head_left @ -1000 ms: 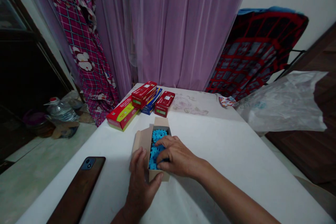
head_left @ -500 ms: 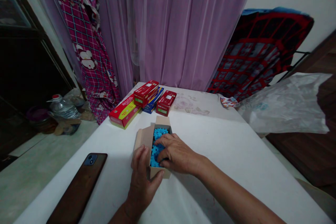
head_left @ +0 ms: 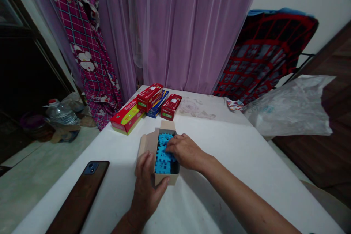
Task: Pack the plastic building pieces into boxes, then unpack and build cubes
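An open cardboard box (head_left: pixel 167 180) sits on the white table with its lid flap folded out to the left. Blue notched plastic pieces (head_left: pixel 163 155) fill most of it. My left hand (head_left: pixel 146 186) grips the box's near left corner, fingers on the flap side and thumb at the front wall. My right hand (head_left: pixel 186 150) reaches in over the right wall, its fingers bent together among the blue pieces; the fingertips are partly hidden, so what they pinch is unclear.
Red boxes (head_left: pixel 171 106), a red and yellow box (head_left: pixel 127 117) and a blue box (head_left: pixel 157 104) stand at the table's back. A brown phone (head_left: pixel 79 197) lies at left. A plastic bag (head_left: pixel 290 106) is at right.
My right hand has shifted up and toward the box's right side, its fingers drawn closer together, uncovering more blue pieces. My left hand keeps its hold. The view has shifted slightly.
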A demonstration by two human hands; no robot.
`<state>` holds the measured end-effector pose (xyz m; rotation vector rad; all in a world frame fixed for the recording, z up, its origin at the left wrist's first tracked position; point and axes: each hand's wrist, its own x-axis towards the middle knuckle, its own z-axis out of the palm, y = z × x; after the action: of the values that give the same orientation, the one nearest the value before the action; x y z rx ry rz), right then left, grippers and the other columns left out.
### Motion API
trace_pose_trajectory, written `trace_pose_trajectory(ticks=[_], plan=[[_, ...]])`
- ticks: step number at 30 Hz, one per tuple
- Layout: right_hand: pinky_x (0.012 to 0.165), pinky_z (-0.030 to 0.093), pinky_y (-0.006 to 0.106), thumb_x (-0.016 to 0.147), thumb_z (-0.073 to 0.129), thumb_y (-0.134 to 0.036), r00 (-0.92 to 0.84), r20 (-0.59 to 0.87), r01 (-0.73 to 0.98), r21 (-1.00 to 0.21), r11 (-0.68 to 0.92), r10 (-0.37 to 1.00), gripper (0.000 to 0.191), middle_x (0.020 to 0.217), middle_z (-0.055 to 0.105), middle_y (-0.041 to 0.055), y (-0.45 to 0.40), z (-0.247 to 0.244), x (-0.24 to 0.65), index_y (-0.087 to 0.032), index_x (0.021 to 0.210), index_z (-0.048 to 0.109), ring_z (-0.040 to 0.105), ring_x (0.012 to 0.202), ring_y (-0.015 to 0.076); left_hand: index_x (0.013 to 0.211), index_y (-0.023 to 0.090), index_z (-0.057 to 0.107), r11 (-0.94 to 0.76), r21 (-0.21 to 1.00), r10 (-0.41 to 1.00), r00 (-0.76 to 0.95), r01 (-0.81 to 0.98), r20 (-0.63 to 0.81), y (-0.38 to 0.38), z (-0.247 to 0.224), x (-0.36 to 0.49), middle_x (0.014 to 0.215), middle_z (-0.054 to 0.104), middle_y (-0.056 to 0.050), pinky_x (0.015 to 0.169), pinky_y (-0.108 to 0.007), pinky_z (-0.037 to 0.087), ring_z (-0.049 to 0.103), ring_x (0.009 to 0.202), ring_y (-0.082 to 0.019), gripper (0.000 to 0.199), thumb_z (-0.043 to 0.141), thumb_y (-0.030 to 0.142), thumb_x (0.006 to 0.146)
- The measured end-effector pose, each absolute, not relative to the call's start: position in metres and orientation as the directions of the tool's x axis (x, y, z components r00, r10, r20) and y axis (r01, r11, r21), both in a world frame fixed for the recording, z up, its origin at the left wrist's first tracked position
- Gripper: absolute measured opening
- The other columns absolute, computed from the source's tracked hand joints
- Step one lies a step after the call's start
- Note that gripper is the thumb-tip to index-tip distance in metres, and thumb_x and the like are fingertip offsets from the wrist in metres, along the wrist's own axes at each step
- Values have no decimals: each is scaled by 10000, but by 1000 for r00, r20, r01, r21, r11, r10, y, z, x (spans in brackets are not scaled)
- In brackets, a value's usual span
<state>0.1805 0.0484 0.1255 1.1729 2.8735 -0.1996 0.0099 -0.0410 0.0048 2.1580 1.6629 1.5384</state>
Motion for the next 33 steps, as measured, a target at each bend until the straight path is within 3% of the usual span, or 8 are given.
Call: trace_pose_trajectory(ticks=[6, 11, 15, 20, 28, 33], plan=[[827, 394, 327, 913, 550, -153, -697, -53, 714, -129, 688, 715, 267, 1140, 694, 50, 48, 123, 180, -258, 1099, 710, 609, 1041, 204, 1463, 220, 293, -440, 524, 731, -49, 730, 681, -40, 3, 10, 1391, 439, -175, 1016, -527, 477, 448, 1323, -321, 711, 636, 275, 843], [868, 405, 376, 836, 696, -359, -707, -67, 706, -129, 696, 704, 389, 1188, 666, 99, 46, 121, 177, -217, 1195, 654, 582, 1088, 261, 1468, 229, 281, -440, 517, 730, -42, 734, 682, -40, 3, 10, 1390, 436, -173, 1015, -533, 477, 445, 1321, -320, 718, 636, 280, 845], [877, 399, 386, 793, 733, -341, -709, -99, 705, -105, 701, 698, 430, 1162, 673, 115, 45, 119, 172, -194, 1189, 651, 578, 1085, 274, 1466, 217, 284, -438, 515, 731, -41, 737, 681, -39, 4, 10, 1388, 434, -178, 1009, -530, 482, 448, 1313, -318, 714, 633, 279, 846], [868, 396, 367, 809, 710, -344, -656, -51, 747, -184, 639, 753, 412, 1159, 693, 100, 42, 123, 178, -203, 1191, 645, 598, 1062, 256, 1464, 218, 289, -438, 529, 738, -46, 726, 674, -39, 4, 10, 1391, 433, -177, 1013, -537, 474, 441, 1320, -322, 713, 635, 282, 844], [882, 403, 359, 800, 731, -398, -700, -37, 690, -289, 663, 713, 440, 1112, 716, 70, 32, 118, 184, -233, 1201, 660, 605, 1058, 252, 1468, 222, 287, -440, 520, 737, -37, 732, 675, -40, 4, 11, 1392, 438, -171, 1007, -501, 490, 450, 1320, -305, 708, 629, 292, 852], [879, 412, 359, 791, 744, -377, -657, -1, 717, -306, 626, 753, 407, 1068, 725, 74, 29, 119, 188, -224, 1162, 680, 609, 1034, 247, 1472, 220, 281, -438, 512, 733, -36, 739, 679, -41, 3, 10, 1393, 440, -179, 1009, -521, 486, 446, 1323, -313, 709, 624, 291, 856]])
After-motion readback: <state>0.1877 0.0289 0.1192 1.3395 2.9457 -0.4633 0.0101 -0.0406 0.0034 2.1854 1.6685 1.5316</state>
